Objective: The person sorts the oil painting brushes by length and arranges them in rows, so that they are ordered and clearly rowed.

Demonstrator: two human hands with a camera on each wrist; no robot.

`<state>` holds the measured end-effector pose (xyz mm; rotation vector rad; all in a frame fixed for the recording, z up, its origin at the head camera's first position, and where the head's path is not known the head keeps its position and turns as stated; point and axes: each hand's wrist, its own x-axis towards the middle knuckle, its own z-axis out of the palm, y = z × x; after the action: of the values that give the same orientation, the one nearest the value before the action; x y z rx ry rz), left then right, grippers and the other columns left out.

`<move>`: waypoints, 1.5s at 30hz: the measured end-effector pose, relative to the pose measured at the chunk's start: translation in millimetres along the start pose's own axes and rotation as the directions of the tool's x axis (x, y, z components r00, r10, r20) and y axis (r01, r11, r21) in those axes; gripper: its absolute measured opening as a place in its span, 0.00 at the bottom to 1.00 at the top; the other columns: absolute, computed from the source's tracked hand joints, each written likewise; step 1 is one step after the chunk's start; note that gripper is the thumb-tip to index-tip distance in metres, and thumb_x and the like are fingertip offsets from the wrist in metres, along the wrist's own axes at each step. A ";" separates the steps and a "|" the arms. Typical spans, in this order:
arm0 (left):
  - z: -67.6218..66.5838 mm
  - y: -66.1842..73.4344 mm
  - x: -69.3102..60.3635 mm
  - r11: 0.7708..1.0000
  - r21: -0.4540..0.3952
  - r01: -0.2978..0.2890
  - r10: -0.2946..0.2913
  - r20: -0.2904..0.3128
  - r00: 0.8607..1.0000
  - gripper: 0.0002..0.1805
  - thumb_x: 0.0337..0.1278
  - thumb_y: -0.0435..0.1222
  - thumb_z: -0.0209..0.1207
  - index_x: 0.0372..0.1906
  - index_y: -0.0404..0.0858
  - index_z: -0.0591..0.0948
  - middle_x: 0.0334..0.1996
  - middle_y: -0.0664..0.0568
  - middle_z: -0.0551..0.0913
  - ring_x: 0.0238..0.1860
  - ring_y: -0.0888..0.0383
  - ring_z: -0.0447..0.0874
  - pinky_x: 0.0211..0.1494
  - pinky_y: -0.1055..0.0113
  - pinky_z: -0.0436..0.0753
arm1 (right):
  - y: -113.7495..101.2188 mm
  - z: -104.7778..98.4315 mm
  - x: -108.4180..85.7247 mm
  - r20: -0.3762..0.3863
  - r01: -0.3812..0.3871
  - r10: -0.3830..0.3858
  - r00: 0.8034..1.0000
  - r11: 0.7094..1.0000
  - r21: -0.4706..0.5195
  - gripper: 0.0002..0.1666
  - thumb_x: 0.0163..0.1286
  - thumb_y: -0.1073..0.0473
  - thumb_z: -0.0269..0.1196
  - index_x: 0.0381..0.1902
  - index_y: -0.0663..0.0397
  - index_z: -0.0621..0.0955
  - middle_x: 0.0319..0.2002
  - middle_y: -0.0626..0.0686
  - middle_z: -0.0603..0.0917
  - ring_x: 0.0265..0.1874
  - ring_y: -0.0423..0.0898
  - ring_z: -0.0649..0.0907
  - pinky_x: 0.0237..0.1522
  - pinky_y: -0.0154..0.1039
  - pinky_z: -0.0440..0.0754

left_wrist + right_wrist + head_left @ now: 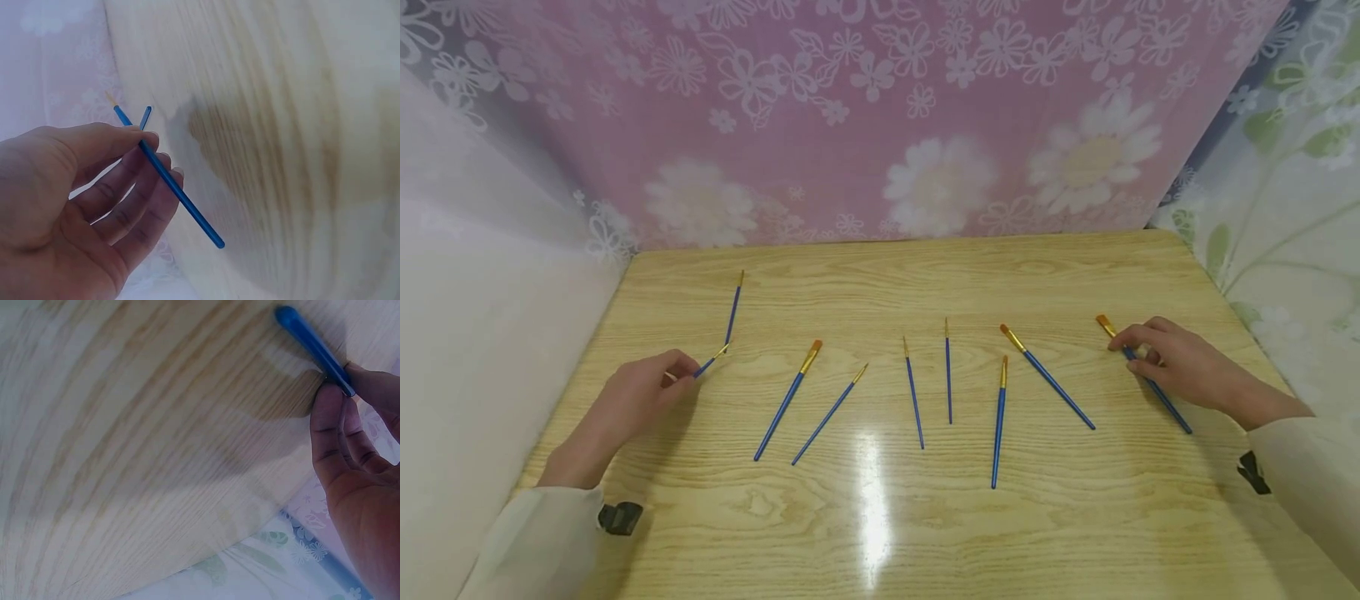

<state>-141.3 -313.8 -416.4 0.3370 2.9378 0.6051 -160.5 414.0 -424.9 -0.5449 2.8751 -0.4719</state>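
Observation:
At the left side of the table, my left hand [638, 402] pinches a thin blue brush [181, 195] between thumb and fingers. Its bristle end lies near the lower end of another thin brush [733, 312], whose blue tip [146, 117] shows behind it in the left wrist view. On the right, my right hand [1198, 367] has thumb and fingers around a thick blue brush [1168, 406] with a flat orange-brown tip. In the right wrist view the fingers of the right hand [359, 462] pinch this brush [309, 340].
Several brushes lie spread between the hands on the wooden table [715, 533], among them a flat one [781, 414], a thin one [827, 418] and a slanted thick one [1052, 383]. A pink flowered cloth [820, 150] hangs behind; pale cloths flank both sides.

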 end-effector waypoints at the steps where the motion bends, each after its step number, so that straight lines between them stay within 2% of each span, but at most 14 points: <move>1: -0.3 0.6 2.3 1.000 -0.003 0.002 -0.002 0.001 1.000 0.10 0.80 0.34 0.61 0.56 0.34 0.85 0.51 0.39 0.91 0.48 0.39 0.91 0.47 0.45 0.87 | -0.4 -0.2 0.3 0.001 -0.005 0.005 1.000 1.000 0.000 0.18 0.78 0.68 0.66 0.63 0.56 0.83 0.56 0.63 0.81 0.39 0.43 0.82 0.37 0.39 0.82; 3: -1.4 1.6 6.9 1.000 -0.025 0.012 -0.012 0.010 1.000 0.11 0.81 0.35 0.60 0.58 0.35 0.83 0.53 0.37 0.90 0.50 0.38 0.90 0.40 0.48 0.88 | -1.0 -0.7 0.6 0.003 -0.008 0.008 1.000 1.000 0.001 0.18 0.78 0.68 0.66 0.63 0.55 0.83 0.56 0.63 0.81 0.40 0.43 0.82 0.38 0.39 0.82; 5: -2.5 2.5 11.8 0.999 -0.035 0.011 -0.011 0.017 1.000 0.11 0.83 0.35 0.59 0.60 0.35 0.81 0.55 0.34 0.89 0.51 0.36 0.90 0.38 0.50 0.87 | -1.2 -1.1 0.6 0.005 -0.007 0.007 1.000 1.000 0.002 0.18 0.78 0.68 0.66 0.63 0.55 0.83 0.56 0.63 0.81 0.40 0.43 0.82 0.37 0.39 0.82; 8: -3.5 4.3 19.6 0.999 -0.039 -0.008 0.009 0.008 1.000 0.10 0.84 0.35 0.58 0.60 0.37 0.79 0.55 0.33 0.88 0.52 0.34 0.90 0.40 0.46 0.88 | -1.3 -1.5 0.6 0.007 -0.007 0.007 1.000 1.000 0.003 0.19 0.78 0.68 0.66 0.63 0.55 0.83 0.57 0.63 0.81 0.40 0.43 0.82 0.37 0.39 0.82; 11: -3.9 6.8 28.5 0.999 -0.018 -0.044 0.043 -0.026 0.999 0.08 0.83 0.34 0.59 0.58 0.37 0.80 0.54 0.34 0.89 0.50 0.35 0.91 0.50 0.41 0.87 | -1.5 -1.8 0.4 0.008 -0.014 0.013 1.000 1.000 0.002 0.18 0.79 0.68 0.66 0.64 0.55 0.83 0.57 0.63 0.81 0.40 0.44 0.82 0.38 0.39 0.82; 14: -4.5 9.7 37.4 0.999 -0.024 -0.044 0.043 -0.040 0.998 0.09 0.83 0.34 0.59 0.57 0.37 0.82 0.55 0.36 0.89 0.49 0.36 0.90 0.51 0.39 0.86 | -1.5 -2.1 0.3 0.011 -0.011 0.011 1.000 1.000 0.005 0.18 0.78 0.68 0.66 0.63 0.55 0.82 0.56 0.63 0.81 0.40 0.44 0.82 0.37 0.39 0.82; 21: -3.4 19.0 58.2 0.999 -0.044 -0.003 0.001 -0.035 0.999 0.13 0.84 0.36 0.59 0.61 0.34 0.83 0.58 0.36 0.88 0.53 0.35 0.89 0.55 0.39 0.85 | -2.4 -2.0 0.7 0.018 -0.011 0.011 1.000 1.000 0.011 0.18 0.79 0.68 0.66 0.63 0.56 0.82 0.56 0.62 0.81 0.41 0.44 0.82 0.38 0.39 0.83; 33: -3.4 46.9 92.7 0.994 -0.088 0.065 -0.069 -0.033 0.997 0.19 0.82 0.33 0.59 0.69 0.30 0.81 0.62 0.31 0.84 0.57 0.33 0.85 0.60 0.38 0.82 | -1.6 -2.2 0.9 0.029 -0.024 0.024 0.999 1.000 0.006 0.18 0.79 0.68 0.66 0.64 0.56 0.82 0.57 0.63 0.81 0.41 0.45 0.82 0.38 0.39 0.83; 39: 1.0 53.6 110.7 0.993 -0.060 0.099 -0.099 0.006 0.995 0.21 0.82 0.31 0.54 0.71 0.29 0.79 0.66 0.29 0.82 0.65 0.32 0.81 0.64 0.38 0.82 | -0.4 -1.3 1.4 0.020 -0.020 0.020 1.000 1.000 0.004 0.19 0.78 0.68 0.66 0.64 0.56 0.82 0.57 0.63 0.81 0.41 0.45 0.82 0.38 0.39 0.83; 45: 3.2 61.4 120.7 0.991 0.003 0.137 -0.137 0.042 0.990 0.21 0.82 0.29 0.52 0.72 0.29 0.78 0.64 0.29 0.82 0.63 0.33 0.81 0.63 0.39 0.82 | 0.7 -0.8 1.5 0.015 -0.014 0.015 1.000 1.000 -0.006 0.19 0.78 0.68 0.66 0.64 0.55 0.82 0.57 0.64 0.81 0.41 0.45 0.82 0.38 0.40 0.83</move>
<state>-245.8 -228.5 -403.7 0.1444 2.8911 0.5719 -162.3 414.3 -424.6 -0.5258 2.8652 -0.4560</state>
